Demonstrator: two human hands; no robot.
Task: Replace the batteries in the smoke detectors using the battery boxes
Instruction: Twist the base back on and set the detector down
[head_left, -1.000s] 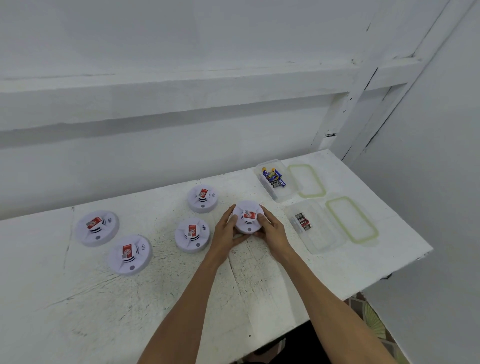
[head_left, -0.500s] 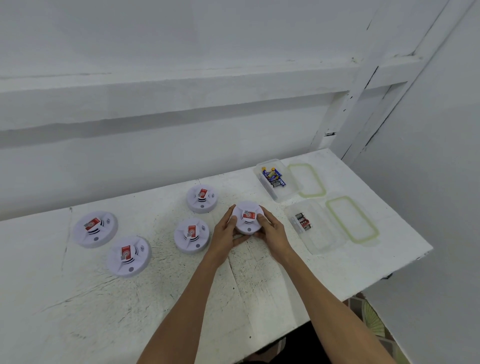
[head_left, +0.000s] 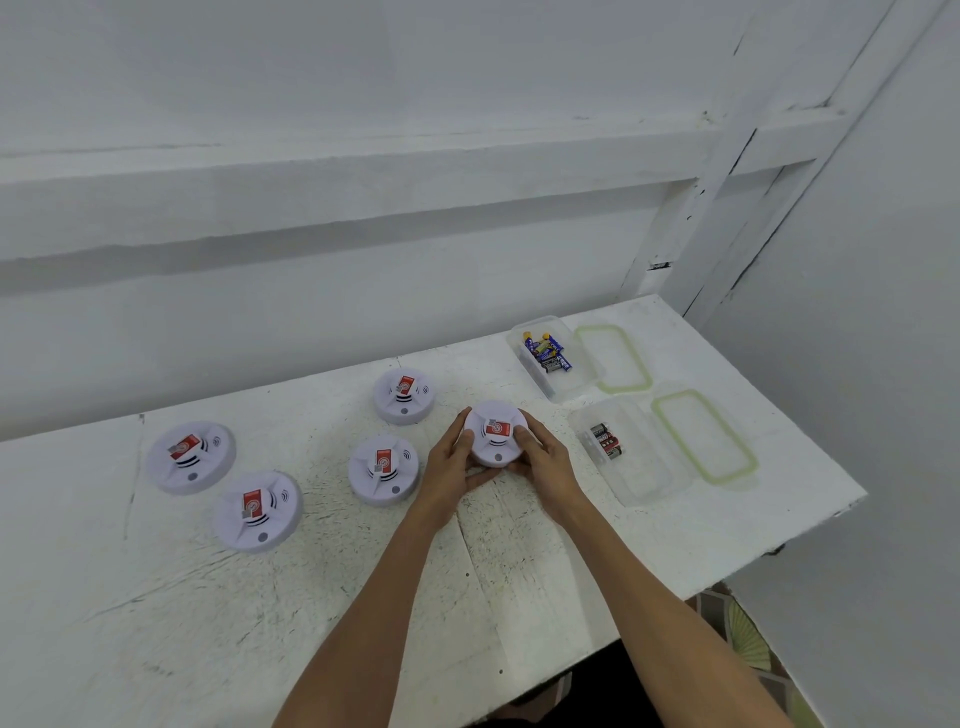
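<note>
While both hands (head_left: 452, 462) (head_left: 545, 457) grip one smoke detector (head_left: 493, 434), scuffed white table (head_left: 260, 597) meets white walls (head_left: 363, 156).

Soft, even, cool-toned light fills the white room, its source apparently overhead and out of frame. Shadows fall faint under the wall ledge (head_left: 363, 228) and beside the hands on the tabletop (head_left: 156, 597). No glare. Wide-angle distortion bends lines near the edges; fine detail looks slightly soft.
</note>
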